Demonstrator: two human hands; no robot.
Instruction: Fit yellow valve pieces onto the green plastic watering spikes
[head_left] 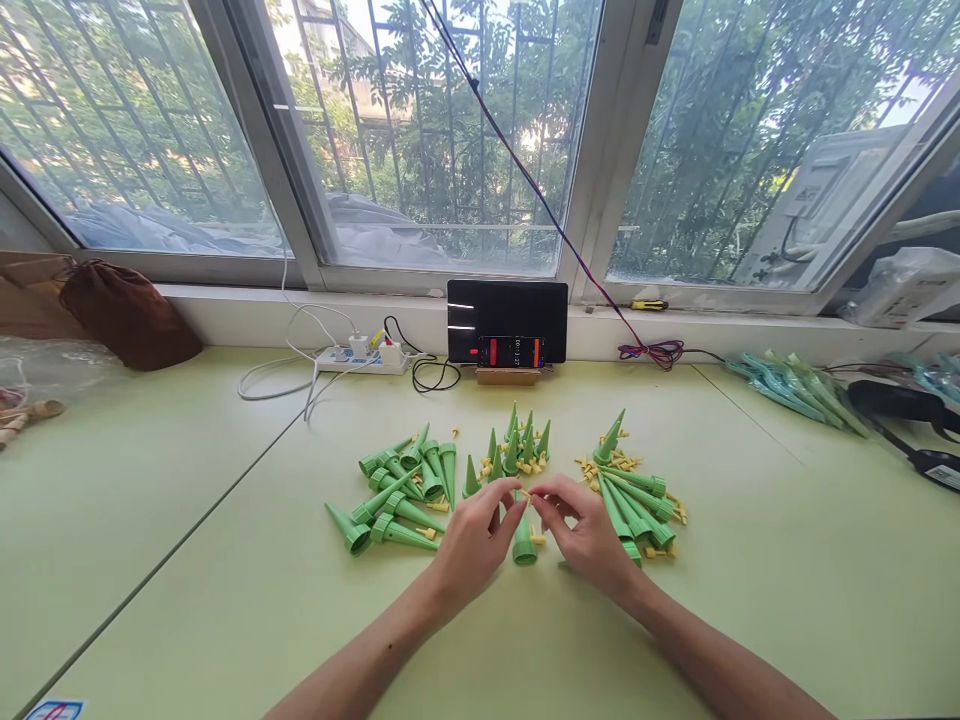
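A small yellow plastic piece (526,494) is between the fingertips of the two hands, just above a green plastic cone (524,546). The left hand (480,530) has thumb and forefinger nearly closed in a pinch on the piece; the right hand (583,528) pinches it from the other side, its other fingers loosely curled. The cone lies between and below the hands, wide collared end toward the person, its tip hidden by the fingers. Just beside it, nearer the right hand, lies a loose yellow fitting (537,538).

Beyond the hands, a group of upright green cones (512,453) stands with small yellow fittings (534,465) scattered around their bases. Left of the left hand, a loose pile of green cones (409,485) lies pointing various ways, a few yellow fittings among them. Past and right of the right hand, more green cones (637,507) fan out beside and over a heap of yellow fittings (600,470), with one cone (610,440) standing tilted at its far side.

Farther ahead of the hands, a smartphone (512,351) leans before a black screen (510,305) on a cardboard stand (508,377). Ahead-left is a white power strip (362,361); ahead-right, a coiled red-and-blue cable (660,352).
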